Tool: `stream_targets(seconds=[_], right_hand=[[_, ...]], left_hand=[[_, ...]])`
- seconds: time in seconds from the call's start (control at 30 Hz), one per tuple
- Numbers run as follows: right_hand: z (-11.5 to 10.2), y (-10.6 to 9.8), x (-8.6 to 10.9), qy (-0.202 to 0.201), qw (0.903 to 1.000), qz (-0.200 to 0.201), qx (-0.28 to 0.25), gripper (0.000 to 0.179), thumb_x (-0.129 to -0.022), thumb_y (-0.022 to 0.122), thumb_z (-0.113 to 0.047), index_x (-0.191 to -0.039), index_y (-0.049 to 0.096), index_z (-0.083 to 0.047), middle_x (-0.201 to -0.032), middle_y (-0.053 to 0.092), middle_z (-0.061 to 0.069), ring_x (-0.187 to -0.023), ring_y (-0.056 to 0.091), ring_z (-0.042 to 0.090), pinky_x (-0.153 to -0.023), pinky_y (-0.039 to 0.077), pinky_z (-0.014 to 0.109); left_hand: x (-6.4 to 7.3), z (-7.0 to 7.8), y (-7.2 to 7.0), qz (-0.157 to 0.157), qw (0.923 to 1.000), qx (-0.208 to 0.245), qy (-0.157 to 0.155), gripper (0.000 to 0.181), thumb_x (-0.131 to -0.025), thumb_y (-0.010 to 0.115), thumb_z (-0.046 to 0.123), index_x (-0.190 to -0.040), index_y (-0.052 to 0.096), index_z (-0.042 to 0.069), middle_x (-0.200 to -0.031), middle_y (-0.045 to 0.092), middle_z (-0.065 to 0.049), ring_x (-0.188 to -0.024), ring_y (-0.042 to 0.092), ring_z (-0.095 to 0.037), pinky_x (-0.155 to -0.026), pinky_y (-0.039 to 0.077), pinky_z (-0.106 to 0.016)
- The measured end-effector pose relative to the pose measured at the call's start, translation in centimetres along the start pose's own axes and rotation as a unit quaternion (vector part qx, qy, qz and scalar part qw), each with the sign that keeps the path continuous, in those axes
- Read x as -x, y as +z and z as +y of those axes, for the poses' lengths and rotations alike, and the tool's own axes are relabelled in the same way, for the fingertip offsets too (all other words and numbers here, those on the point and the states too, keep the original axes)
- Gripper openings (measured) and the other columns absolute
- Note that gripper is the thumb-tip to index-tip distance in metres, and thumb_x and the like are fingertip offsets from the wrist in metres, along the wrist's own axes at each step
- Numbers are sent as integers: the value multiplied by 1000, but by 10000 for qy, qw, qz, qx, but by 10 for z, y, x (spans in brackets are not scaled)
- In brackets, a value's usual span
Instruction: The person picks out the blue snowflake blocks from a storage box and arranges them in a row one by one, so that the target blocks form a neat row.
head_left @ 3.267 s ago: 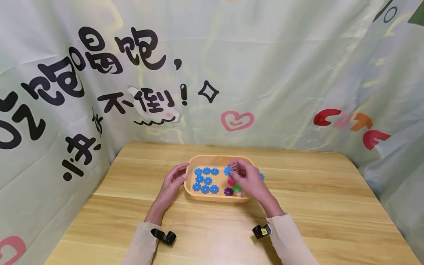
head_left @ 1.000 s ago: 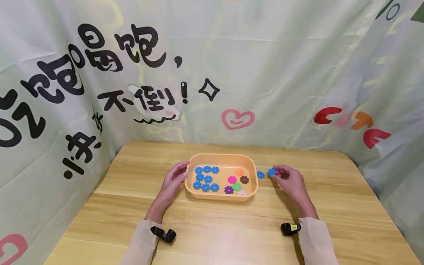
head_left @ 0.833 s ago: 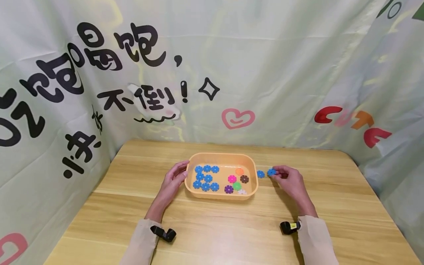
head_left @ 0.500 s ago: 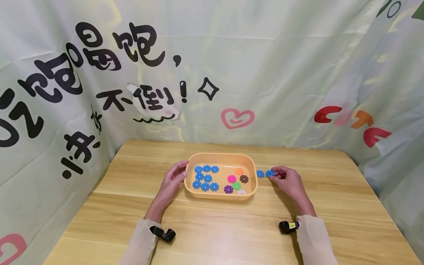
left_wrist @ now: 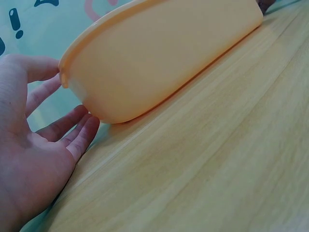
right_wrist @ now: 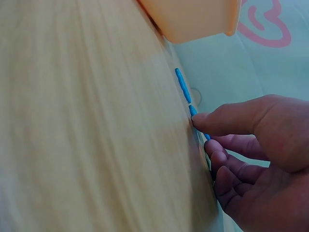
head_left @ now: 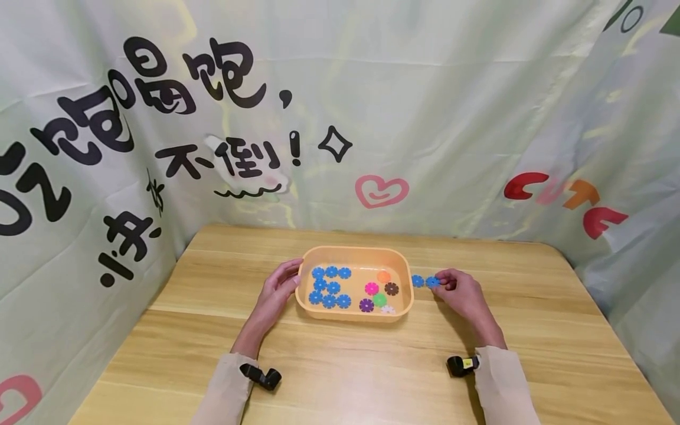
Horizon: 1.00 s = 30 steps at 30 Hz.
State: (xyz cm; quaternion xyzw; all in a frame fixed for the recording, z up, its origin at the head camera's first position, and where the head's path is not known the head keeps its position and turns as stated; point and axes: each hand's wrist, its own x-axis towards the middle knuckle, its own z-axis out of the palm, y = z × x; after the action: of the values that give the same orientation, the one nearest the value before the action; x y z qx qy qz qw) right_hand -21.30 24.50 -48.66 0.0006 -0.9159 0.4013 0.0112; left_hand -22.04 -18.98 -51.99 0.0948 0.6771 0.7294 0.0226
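In the head view, my left hand (head_left: 278, 286) touches the left end of an orange plastic tray (head_left: 355, 316). The left wrist view shows its fingers against the rim and lower wall of the tray (left_wrist: 145, 67). To the tray's right, my right hand (head_left: 463, 295) pinches a blue snowflake disc (head_left: 432, 282) low at the table. Its edge meets or nearly meets a second blue snowflake disc (head_left: 418, 281) beside the tray. From the right wrist, the thumb (right_wrist: 227, 118) presses on the near pinched disc (right_wrist: 192, 110), beyond which the other disc (right_wrist: 182, 86) lies flat.
Inside the tray, several blue snowflake discs (head_left: 329, 301) form an E-like shape at the left. Loose pink (head_left: 372, 288), orange (head_left: 383, 276), brown (head_left: 391, 289), green (head_left: 379, 300), purple (head_left: 366, 305) and white discs (head_left: 388, 309) lie at its right. A printed curtain hangs behind the wooden table (head_left: 350, 366).
My right hand has carried a blue snowflake disc out of the tray to the table on the right, then lowered it and edged it left towards the other blue disc. The left hand stays put.
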Motion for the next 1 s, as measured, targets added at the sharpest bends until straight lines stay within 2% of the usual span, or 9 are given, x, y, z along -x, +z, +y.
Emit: stream_targets(seconds=[0.4, 0.73, 0.9, 1.0], right_hand=[[1, -2, 2, -2, 10000, -25, -17, 28, -93, 75, -10, -115, 67, 6, -102, 66, 17, -91, 59, 28, -70, 51, 30], [0, -4, 1, -18, 9996, -115, -248, 31, -94, 74, -10, -120, 66, 4, -105, 67, 15, -94, 60, 27, -68, 53, 27], [-5, -7, 2, -154, 9989, -1, -435, 31, -94, 74, -9, -121, 66, 5, -103, 68, 15, -92, 61, 26, -70, 52, 25], [-10, -9, 3, -293, 9981, 131, -517, 31, -95, 73, -10, -122, 66, 4, -104, 68, 15, -93, 62, 26, -73, 52, 25]], left_hand=[[1, 1, 2, -4, 9999, -160, 24, 42, -104, 61, 22, -145, 54, 14, -148, 51, -12, -138, 47, -30, -102, 50, -27], [4, 1, 1, 83, 9999, -133, -63, 42, -104, 61, 21, -145, 55, 15, -146, 52, -12, -137, 47, -30, -102, 50, -27], [3, 0, 1, 77, 9999, -131, -81, 43, -104, 62, 21, -145, 54, 13, -147, 51, -12, -137, 47, -30, -102, 50, -27], [1, 0, 1, -8, 9999, -115, 13, 45, -104, 61, 20, -147, 52, 10, -148, 50, -17, -138, 46, -34, -102, 50, -28]])
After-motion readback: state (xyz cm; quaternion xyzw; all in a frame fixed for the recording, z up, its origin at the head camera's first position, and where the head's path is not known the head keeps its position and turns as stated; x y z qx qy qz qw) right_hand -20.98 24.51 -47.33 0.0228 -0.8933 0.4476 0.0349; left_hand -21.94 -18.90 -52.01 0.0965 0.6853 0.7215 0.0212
